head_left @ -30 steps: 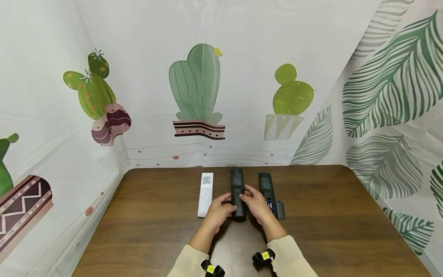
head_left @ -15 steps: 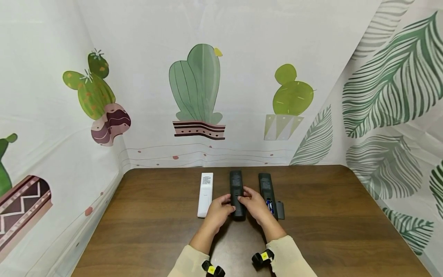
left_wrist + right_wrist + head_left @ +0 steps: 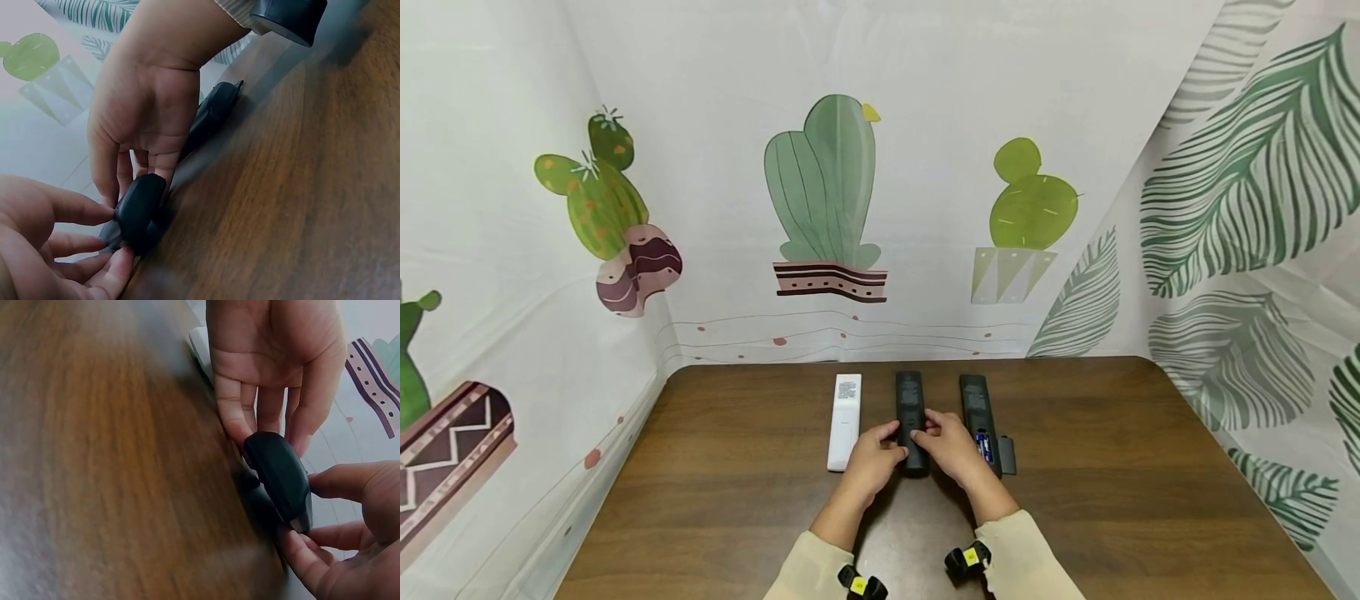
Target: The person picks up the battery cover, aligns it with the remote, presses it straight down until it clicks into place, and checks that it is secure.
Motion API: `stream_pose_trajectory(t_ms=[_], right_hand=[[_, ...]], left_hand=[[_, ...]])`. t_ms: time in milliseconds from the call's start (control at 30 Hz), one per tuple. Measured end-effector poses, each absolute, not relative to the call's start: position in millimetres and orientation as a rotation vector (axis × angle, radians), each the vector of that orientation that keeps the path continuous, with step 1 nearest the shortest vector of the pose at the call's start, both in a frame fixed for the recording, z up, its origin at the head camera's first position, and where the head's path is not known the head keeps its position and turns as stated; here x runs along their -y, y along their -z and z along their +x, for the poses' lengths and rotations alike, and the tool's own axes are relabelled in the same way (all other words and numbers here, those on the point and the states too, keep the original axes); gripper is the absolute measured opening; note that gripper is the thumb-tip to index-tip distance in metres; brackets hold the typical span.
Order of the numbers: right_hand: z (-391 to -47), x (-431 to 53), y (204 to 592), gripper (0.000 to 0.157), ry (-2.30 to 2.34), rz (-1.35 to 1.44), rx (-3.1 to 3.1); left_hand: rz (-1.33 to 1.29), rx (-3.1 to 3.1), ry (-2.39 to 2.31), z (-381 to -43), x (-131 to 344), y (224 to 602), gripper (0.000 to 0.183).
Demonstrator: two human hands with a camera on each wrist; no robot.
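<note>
A black remote control (image 3: pixel 911 402), its back facing up, lies lengthwise between my two hands. My left hand (image 3: pixel 872 461) pinches its left edge near the close end, thumb at the lower corner. My right hand (image 3: pixel 958 452) grips the other side, with the thumb on the back face and fingers along the right edge. In the left wrist view the remote's end (image 3: pixel 139 209) shows close above the wood; whether it touches the table is hard to tell. Fingers on the far sides are partly hidden.
To the left lies a white remote control (image 3: pixel 845 425), back up. On the right is another black remote control (image 3: pixel 977 400) with blue batteries (image 3: pixel 984 447) showing in its bay. A loose battery cover (image 3: pixel 1007 456) sits beside it on the wooden table (image 3: pixel 1112 500).
The black remote between my hands has shifted slightly left and its far end sits a little lower in view. My right hand has moved slightly left with it; both hands keep hold.
</note>
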State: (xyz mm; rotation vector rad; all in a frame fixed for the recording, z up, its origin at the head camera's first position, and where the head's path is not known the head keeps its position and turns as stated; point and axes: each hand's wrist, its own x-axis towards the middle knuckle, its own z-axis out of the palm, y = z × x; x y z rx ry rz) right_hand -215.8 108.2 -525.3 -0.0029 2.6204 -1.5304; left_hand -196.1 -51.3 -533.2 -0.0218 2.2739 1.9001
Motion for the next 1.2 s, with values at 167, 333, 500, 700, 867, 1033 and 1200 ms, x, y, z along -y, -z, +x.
stream_pose_trajectory(t_ms=[167, 333, 500, 700, 867, 1033, 1200], right_hand=[[-215.7, -108.5, 526.2, 0.059, 1.477, -0.037, -2.659], [-217.2, -110.0, 527.0, 0.059, 1.427, -0.036, -2.681], [-217.6, -110.2, 526.8, 0.058, 1.392, -0.046, -2.704], [-218.0, -109.9, 528.3, 0.057, 1.382, -0.05, -2.718], [-217.6, -110.1, 528.2, 0.057, 1.385, -0.04, -2.715], [-217.3, -110.2, 526.6, 0.058, 1.38, -0.034, -2.708], [-216.4, -109.8, 524.7, 0.057, 1.408, -0.013, -2.691]], left_hand=[[-0.023, -2.318, -1.857, -197.0, 50.3, 534.0, 0.056], [-0.01, -2.343, -1.847, -196.4, 50.0, 533.4, 0.056], [0.001, -2.384, -1.833, -196.1, 49.6, 533.7, 0.058], [0.005, -2.394, -1.836, -196.9, 49.5, 535.0, 0.057], [-0.024, -2.357, -1.873, -197.7, 49.0, 536.4, 0.056], [-0.063, -2.27, -1.936, -197.1, 48.6, 534.3, 0.056], [-0.064, -2.242, -1.97, -197.6, 48.9, 533.3, 0.055]])
